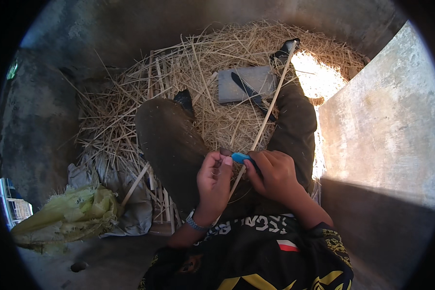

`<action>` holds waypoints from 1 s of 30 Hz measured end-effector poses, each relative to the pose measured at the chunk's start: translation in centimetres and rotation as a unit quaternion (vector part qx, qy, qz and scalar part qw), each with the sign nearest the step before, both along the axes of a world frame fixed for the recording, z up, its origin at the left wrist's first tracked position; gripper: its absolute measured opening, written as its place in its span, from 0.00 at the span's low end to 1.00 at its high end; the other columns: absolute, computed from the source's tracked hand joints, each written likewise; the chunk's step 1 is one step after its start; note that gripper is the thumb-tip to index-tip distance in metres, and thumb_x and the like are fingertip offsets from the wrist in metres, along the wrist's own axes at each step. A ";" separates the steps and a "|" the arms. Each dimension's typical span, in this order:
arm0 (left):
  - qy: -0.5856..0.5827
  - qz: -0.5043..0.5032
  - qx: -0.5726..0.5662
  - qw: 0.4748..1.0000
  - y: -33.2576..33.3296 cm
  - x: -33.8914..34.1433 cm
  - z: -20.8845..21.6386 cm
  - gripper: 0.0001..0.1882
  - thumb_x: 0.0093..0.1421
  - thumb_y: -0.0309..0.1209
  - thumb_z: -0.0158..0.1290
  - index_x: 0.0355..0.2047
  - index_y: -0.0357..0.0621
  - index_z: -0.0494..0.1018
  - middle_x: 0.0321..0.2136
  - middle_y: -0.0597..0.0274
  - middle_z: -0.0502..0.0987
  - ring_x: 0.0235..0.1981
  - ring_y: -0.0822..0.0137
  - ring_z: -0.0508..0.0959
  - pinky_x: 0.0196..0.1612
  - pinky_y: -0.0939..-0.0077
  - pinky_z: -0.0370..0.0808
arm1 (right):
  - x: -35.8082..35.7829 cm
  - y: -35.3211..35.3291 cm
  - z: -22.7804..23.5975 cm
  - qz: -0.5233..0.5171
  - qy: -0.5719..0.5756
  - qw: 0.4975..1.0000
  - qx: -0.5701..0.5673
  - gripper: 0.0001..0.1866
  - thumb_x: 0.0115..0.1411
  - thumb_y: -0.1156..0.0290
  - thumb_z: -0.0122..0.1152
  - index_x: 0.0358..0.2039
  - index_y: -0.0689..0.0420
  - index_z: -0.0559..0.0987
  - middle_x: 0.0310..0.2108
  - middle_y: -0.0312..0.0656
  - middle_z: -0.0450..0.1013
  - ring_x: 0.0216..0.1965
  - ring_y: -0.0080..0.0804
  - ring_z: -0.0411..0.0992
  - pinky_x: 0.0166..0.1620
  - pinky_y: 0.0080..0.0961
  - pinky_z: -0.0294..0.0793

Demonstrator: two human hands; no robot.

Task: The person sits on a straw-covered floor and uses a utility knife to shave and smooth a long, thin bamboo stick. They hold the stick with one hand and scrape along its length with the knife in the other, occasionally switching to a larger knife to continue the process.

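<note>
Head view, clock positions taken from the centre of the view with 12 at the upper edge. The right hand (pixel 278 175), at 4 o'clock, is closed on a small blue piece (pixel 240 157) between thumb and fingers. The blue piece lies just off centre toward 4 o'clock, its free end pointing to 9 o'clock. The left hand (pixel 213 180), at 6 o'clock, has its thumb and fingertips drawn close together beside that free end; whether they grip anything cannot be told. A wristwatch (pixel 198 222) encircles the left wrist.

A long pale strip (pixel 268 118) runs from 1 o'clock to 6 o'clock, passing between the hands; contact with either cannot be confirmed. At 1 o'clock, between the person's trousered legs (pixel 166 140), a dark elongated object (pixel 246 87) lies diagonally across a grey block (pixel 227 89). Loose straw (pixel 203 58) surrounds the block. At 8 o'clock, a yellow-green sack (pixel 75 212) sits beside a crumpled grey sheet (pixel 137 215). At 3 o'clock stands a partly sunlit wall (pixel 382 125).
</note>
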State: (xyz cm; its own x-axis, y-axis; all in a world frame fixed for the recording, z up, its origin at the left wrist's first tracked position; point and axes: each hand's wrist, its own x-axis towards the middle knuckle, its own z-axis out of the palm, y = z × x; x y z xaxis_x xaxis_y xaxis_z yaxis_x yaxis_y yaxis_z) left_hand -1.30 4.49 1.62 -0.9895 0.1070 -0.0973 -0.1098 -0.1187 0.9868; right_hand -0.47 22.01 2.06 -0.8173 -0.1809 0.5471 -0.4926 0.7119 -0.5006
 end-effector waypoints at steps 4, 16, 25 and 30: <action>0.011 -0.002 -0.026 1.000 0.0 0.1 0.2 0.07 0.74 0.30 0.48 0.42 0.39 0.70 0.29 0.69 0.72 0.30 0.80 0.70 0.35 0.82 0.69 | 0.0 0.0 0.0 0.007 0.003 1.000 -0.002 0.09 0.58 0.71 0.67 0.34 0.61 0.77 0.21 0.41 0.72 0.19 0.40 0.73 0.24 0.35 0.72; 0.117 0.096 0.080 0.985 0.8 0.4 -0.3 0.09 0.72 0.24 0.48 0.50 0.39 0.66 0.36 0.66 0.68 0.36 0.76 0.69 0.38 0.79 0.71 | -0.1 -0.2 0.0 0.007 -0.033 0.998 -0.045 0.07 0.60 0.70 0.66 0.33 0.58 0.77 0.19 0.41 0.71 0.17 0.40 0.72 0.23 0.35 0.70; 0.062 0.031 0.053 0.996 0.5 0.1 0.1 0.12 0.70 0.27 0.55 0.50 0.38 0.69 0.34 0.69 0.71 0.31 0.80 0.69 0.35 0.86 0.68 | -0.2 0.0 -0.3 0.012 -0.029 0.998 -0.052 0.07 0.60 0.71 0.66 0.33 0.58 0.77 0.19 0.40 0.71 0.17 0.40 0.72 0.23 0.35 0.70; 0.012 0.046 0.028 0.998 0.6 0.0 0.5 0.10 0.71 0.32 0.56 0.44 0.37 0.73 0.29 0.69 0.74 0.28 0.81 0.70 0.33 0.86 0.67 | -0.1 0.0 -0.2 0.015 -0.032 0.998 -0.059 0.07 0.60 0.71 0.66 0.34 0.58 0.77 0.19 0.41 0.71 0.17 0.40 0.72 0.23 0.35 0.70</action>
